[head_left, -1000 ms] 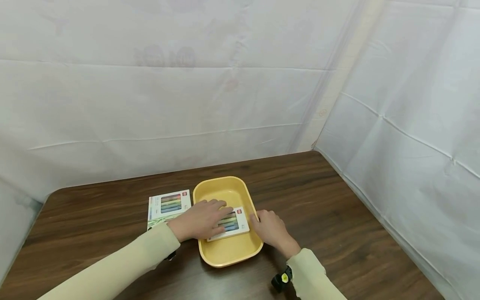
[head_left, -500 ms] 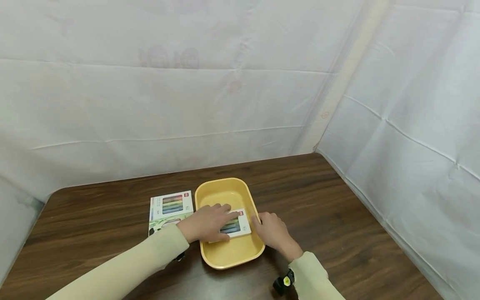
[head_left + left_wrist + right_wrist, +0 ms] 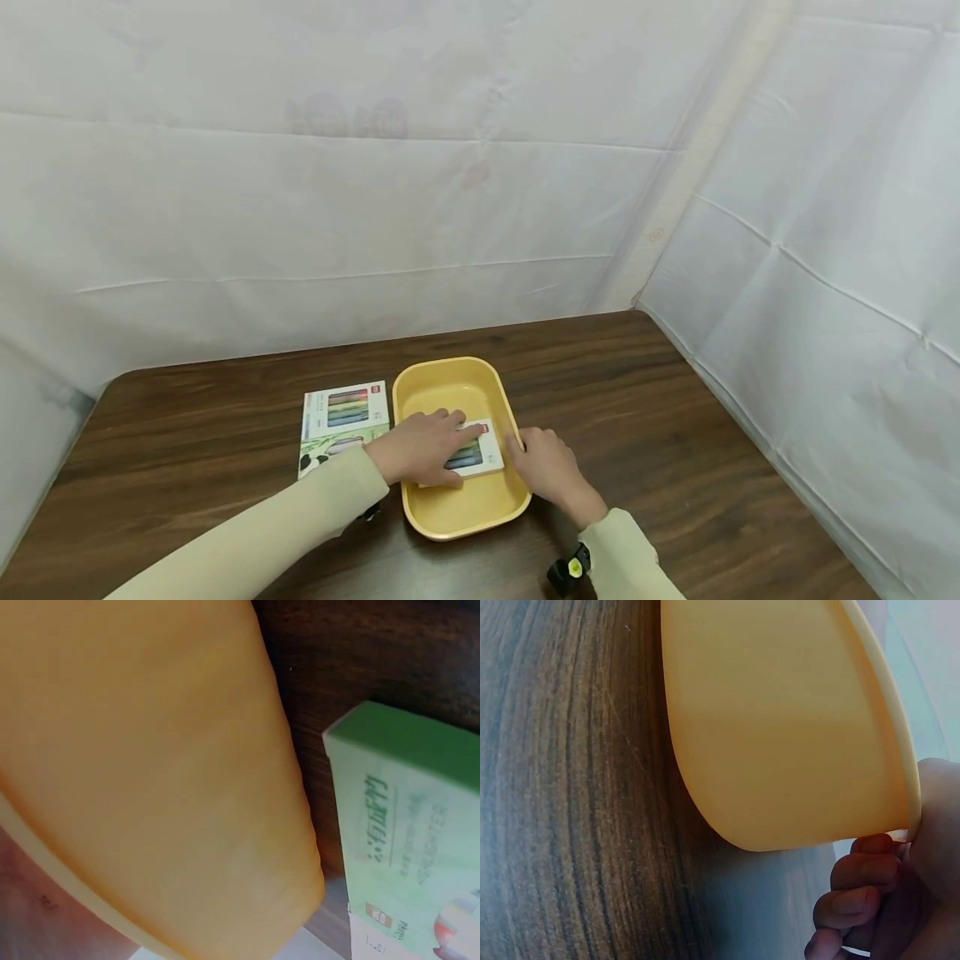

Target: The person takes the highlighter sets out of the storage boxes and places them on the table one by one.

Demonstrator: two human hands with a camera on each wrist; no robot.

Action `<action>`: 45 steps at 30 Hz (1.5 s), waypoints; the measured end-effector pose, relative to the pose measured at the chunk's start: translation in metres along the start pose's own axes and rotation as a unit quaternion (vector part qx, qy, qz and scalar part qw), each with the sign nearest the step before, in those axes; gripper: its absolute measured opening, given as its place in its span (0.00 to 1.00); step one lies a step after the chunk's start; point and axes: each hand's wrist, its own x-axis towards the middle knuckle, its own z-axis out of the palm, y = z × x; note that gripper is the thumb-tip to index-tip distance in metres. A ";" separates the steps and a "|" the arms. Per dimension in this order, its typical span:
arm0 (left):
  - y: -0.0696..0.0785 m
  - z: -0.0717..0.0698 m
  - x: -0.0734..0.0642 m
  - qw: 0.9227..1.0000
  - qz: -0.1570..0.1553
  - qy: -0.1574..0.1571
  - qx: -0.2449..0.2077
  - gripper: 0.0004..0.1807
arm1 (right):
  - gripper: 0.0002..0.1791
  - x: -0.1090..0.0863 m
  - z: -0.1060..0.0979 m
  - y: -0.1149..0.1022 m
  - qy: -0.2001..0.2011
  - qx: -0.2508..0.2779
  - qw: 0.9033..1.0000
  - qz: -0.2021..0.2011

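A yellow plastic tray (image 3: 457, 508) sits on the dark wood table, with a white highlighter box (image 3: 491, 454) lying flat inside it. My left hand (image 3: 420, 450) reaches over the tray's left rim and rests on that box with fingers spread and thumb out, covering its left part. At the right rim, my right hand (image 3: 551, 467) grips the tray, thumb at the inner side. The right wrist view shows the curled fingers (image 3: 855, 900) under the rim. In the left wrist view the tray's outer wall (image 3: 165, 765) hides most of the left hand.
A second highlighter box (image 3: 345, 417), white and green with a panda picture, lies just left of the tray, partly behind the left sleeve. White cloth walls (image 3: 337, 208) stand along the table's back and right sides.
The whole scene has shifted slightly right and down in the head view. Both hands keep their places on the box and the tray rim; the left hand sits marginally further right.
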 end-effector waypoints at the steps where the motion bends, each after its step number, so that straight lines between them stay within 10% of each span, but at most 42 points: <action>1: 0.000 0.000 0.001 1.000 0.000 -0.001 0.000 0.41 | 0.20 0.000 0.000 0.000 -0.001 0.002 1.000 0.001; 45: 0.010 -0.001 0.005 0.999 -0.032 0.033 -0.015 0.36 | 0.21 0.004 -0.005 0.009 0.002 -0.005 1.000 -0.002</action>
